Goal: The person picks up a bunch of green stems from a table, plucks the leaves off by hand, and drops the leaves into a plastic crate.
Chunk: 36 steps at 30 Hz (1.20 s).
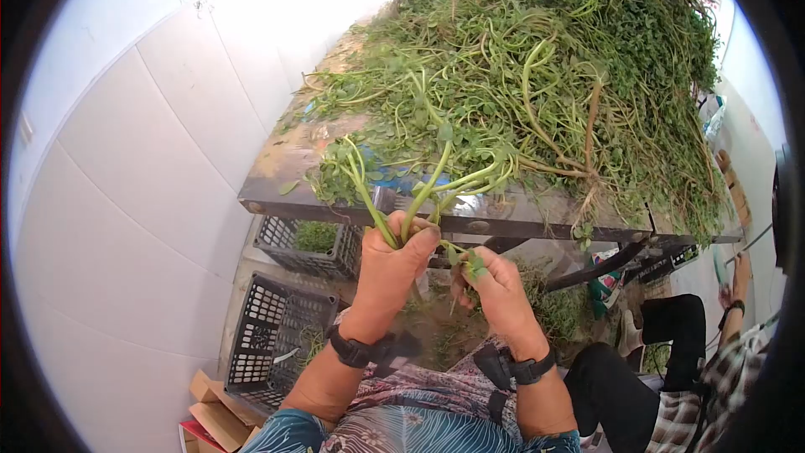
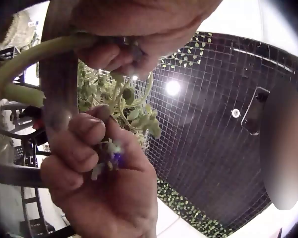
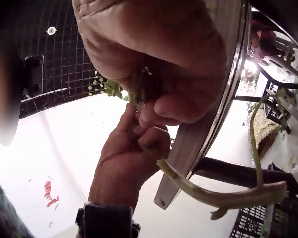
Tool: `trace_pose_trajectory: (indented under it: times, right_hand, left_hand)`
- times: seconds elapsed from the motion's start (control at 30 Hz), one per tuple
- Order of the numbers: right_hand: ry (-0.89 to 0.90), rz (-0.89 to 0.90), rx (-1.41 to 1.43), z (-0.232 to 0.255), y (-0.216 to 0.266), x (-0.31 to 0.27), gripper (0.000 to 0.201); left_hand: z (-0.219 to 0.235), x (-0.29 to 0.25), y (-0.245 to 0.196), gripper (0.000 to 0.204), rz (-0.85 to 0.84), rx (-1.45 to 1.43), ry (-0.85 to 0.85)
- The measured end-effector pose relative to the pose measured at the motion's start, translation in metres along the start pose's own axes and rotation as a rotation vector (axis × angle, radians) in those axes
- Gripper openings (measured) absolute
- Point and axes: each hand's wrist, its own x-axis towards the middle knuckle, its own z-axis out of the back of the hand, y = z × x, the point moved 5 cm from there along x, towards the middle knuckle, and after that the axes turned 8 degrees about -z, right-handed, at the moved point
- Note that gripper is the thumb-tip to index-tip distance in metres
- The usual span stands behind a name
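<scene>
My left hand point(image 1: 387, 256) grips a small bunch of thick green leafy stems point(image 1: 428, 193) just in front of the table edge, leafy tops pointing away from me. Close by on the right, my right hand point(image 1: 496, 289) pinches a small leafy sprig point(image 1: 475, 265) between thumb and fingers. In the left wrist view, the curled fingers of the right hand point(image 2: 99, 173) show below the left. A bare, thick cut stem point(image 3: 223, 197) sticks out past the left hand point(image 3: 121, 161) in the right wrist view. The right palm hides part of its grip there.
A large heap of the same greens point(image 1: 537, 75) covers the table point(image 1: 302, 197). Black plastic crates point(image 1: 260, 344) stand on the floor at left, one under the table. Cardboard point(image 1: 220, 407) lies lower left. Another person's dark-trousered legs point(image 1: 612, 394) are close on the right.
</scene>
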Motion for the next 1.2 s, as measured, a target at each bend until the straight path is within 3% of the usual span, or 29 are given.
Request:
trace_pose_trajectory:
  times: [0.1,0.2,0.3,0.4,0.63,0.73,0.87,0.97,1.2]
  right_hand:
    - [0.054,0.005,-0.109,-0.002,-0.002,0.0,0.02]
    - [-0.093,0.061,-0.055,0.002,-0.005,0.005,0.019]
    - [-0.224,-0.026,0.14,0.009,-0.01,0.009,0.013]
    - [-0.157,-0.124,0.737,0.037,-0.035,0.015,0.016]
    - [-0.028,-0.012,0.848,0.029,0.005,-0.006,0.018]
    - [0.091,0.08,0.719,0.025,0.022,-0.017,0.018]
    - [-0.395,0.285,-0.428,-0.001,0.047,-0.023,0.022]
    - [-0.45,0.588,-0.659,-0.011,0.047,-0.017,0.024]
    - [-0.531,0.606,-0.654,-0.006,0.042,-0.012,0.019]
  left_hand:
    - [-0.001,0.0,0.002,0.01,-0.01,-0.043,-0.006]
    - [-0.002,0.0,0.003,0.011,-0.015,-0.021,-0.024]
    - [0.0,-0.001,0.0,0.012,-0.038,0.009,-0.094]
    - [0.004,0.003,-0.01,0.012,-0.055,-0.045,-0.106]
    - [-0.001,0.001,-0.002,0.01,-0.054,0.028,-0.052]
    - [0.002,0.001,-0.002,0.01,-0.073,0.126,-0.036]
    - [-0.006,-0.001,-0.003,0.01,-0.048,0.114,-0.02]
    - [-0.009,-0.004,-0.002,0.012,-0.004,0.04,-0.004]
    - [-0.011,-0.006,-0.002,0.015,0.038,-0.025,0.014]
